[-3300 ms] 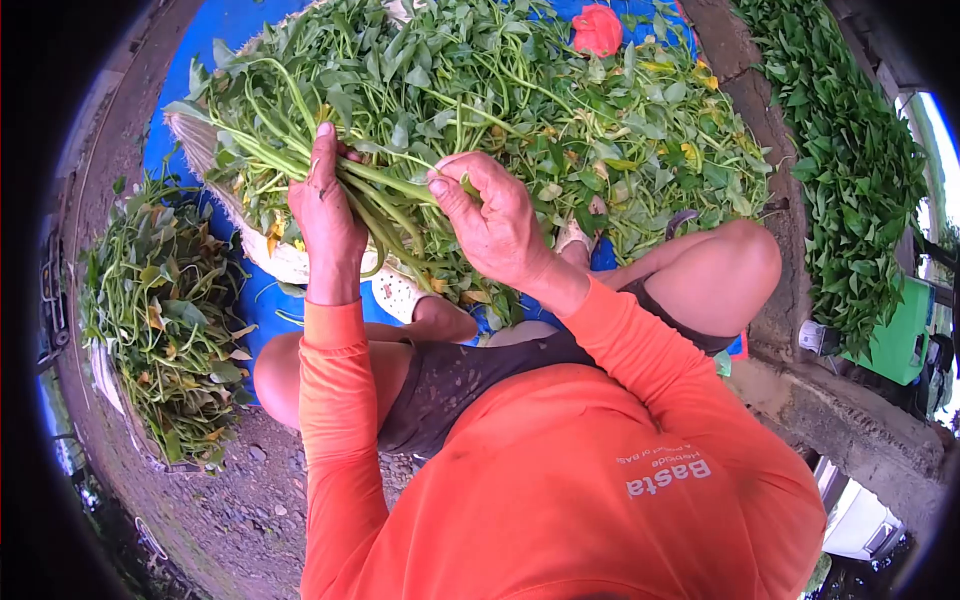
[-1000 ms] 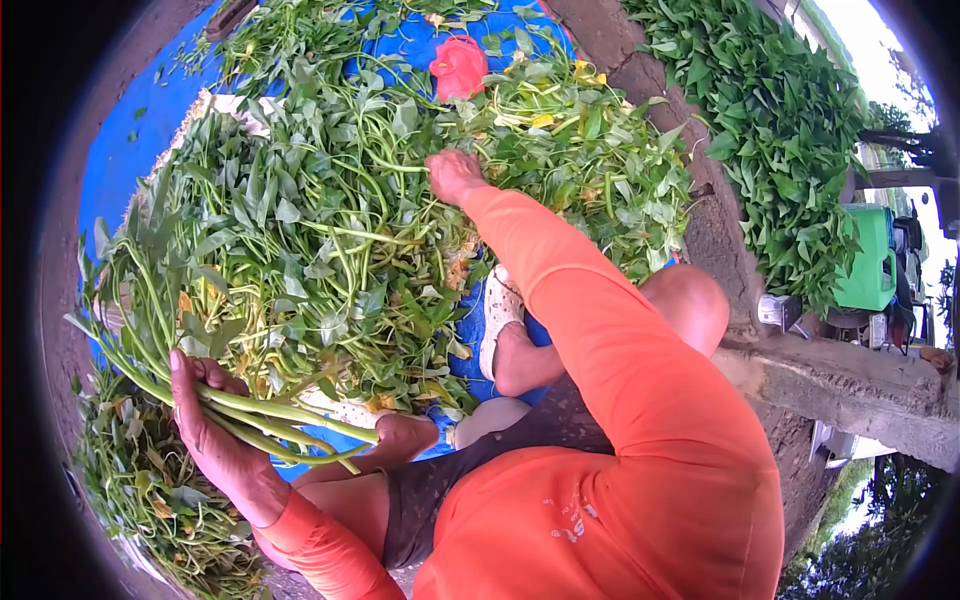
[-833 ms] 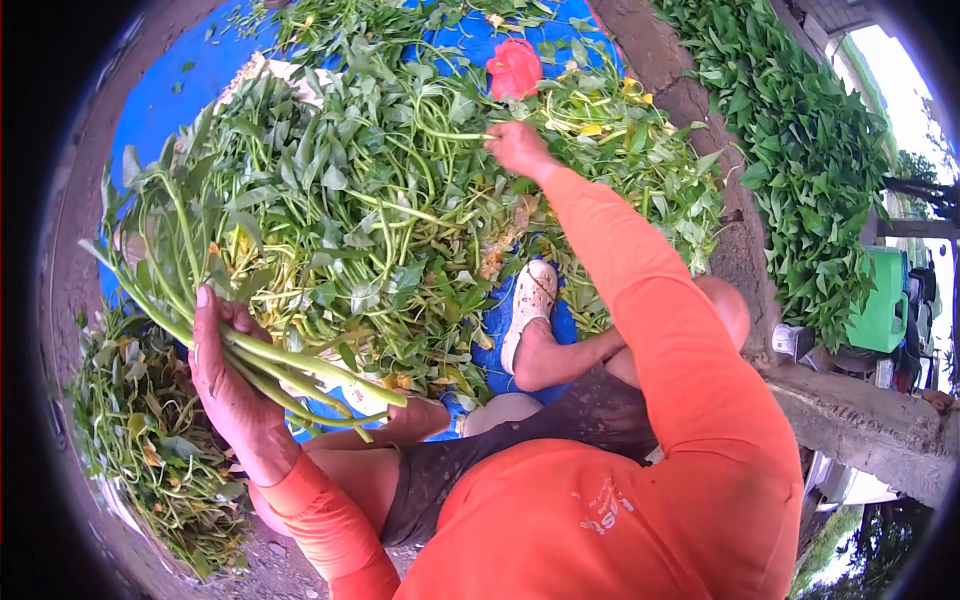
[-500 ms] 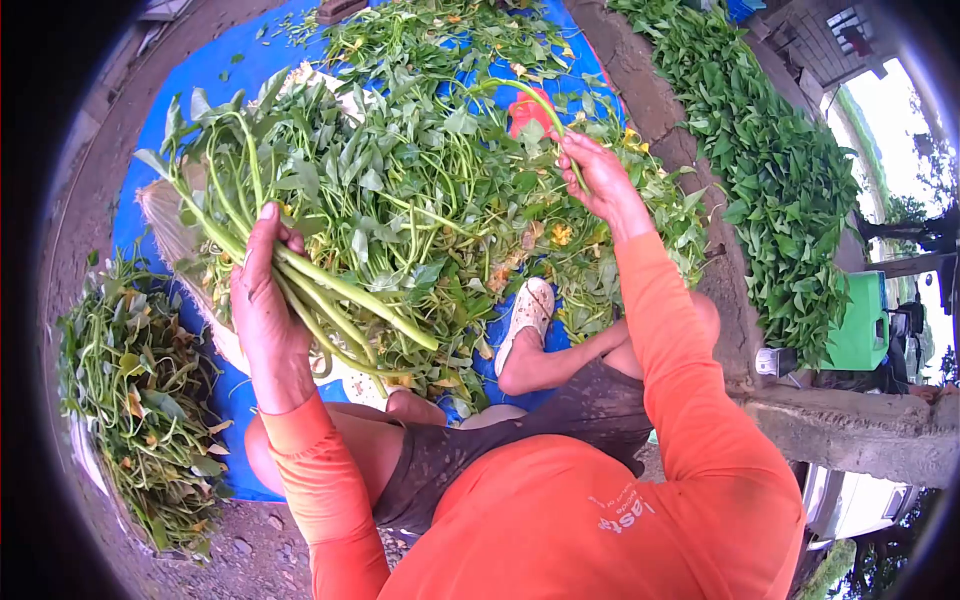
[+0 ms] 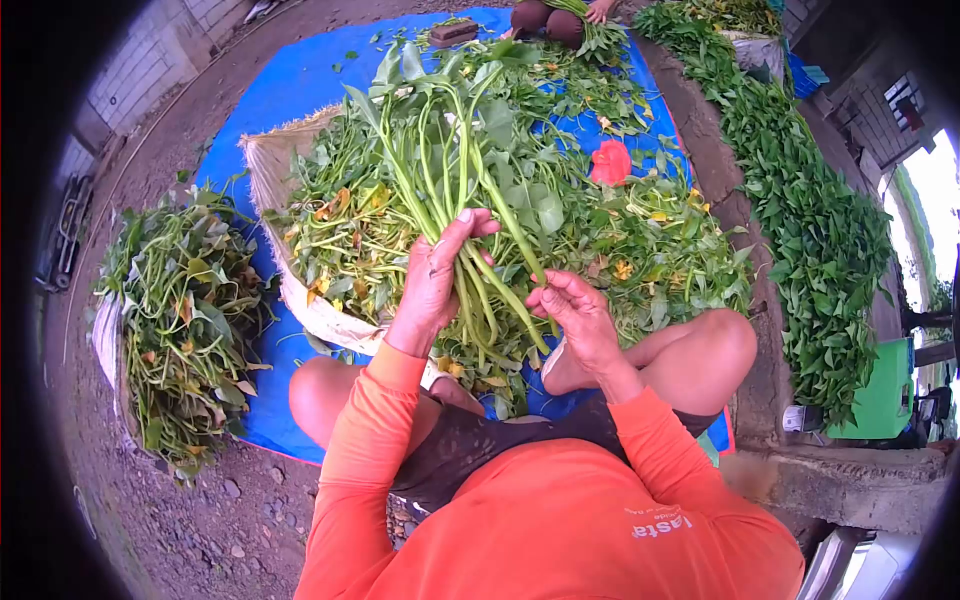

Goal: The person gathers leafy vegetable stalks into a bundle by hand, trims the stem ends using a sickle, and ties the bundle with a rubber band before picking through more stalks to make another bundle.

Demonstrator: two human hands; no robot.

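Observation:
My left hand [image 5: 432, 280] is closed round a bunch of water spinach [image 5: 430, 190], its thick green stems fanning upward to the leaves and the cut ends pointing down right. Close beside it, my right hand [image 5: 583, 318] pinches the lower end of a single stem [image 5: 508, 215] whose leafy top lies against the bunch. Under both hands spreads a large heap of loose greens [image 5: 350, 235], some leaves yellowed, partly on an open woven sack [image 5: 270, 170].
A blue tarp [image 5: 270, 100] covers the ground. Another pile of stems [image 5: 190, 320] stands at left. Long rows of leafy bunches [image 5: 800, 220] line the right, near a green container [image 5: 880, 390]. A red plastic bag [image 5: 610, 162] lies on the heap. At the top, another person's hand [image 5: 600, 10] shows.
My right hand has come down and inward with the stem, bringing it against the bunch. My left hand has moved right with the bunch, now more upright. The view has shifted too.

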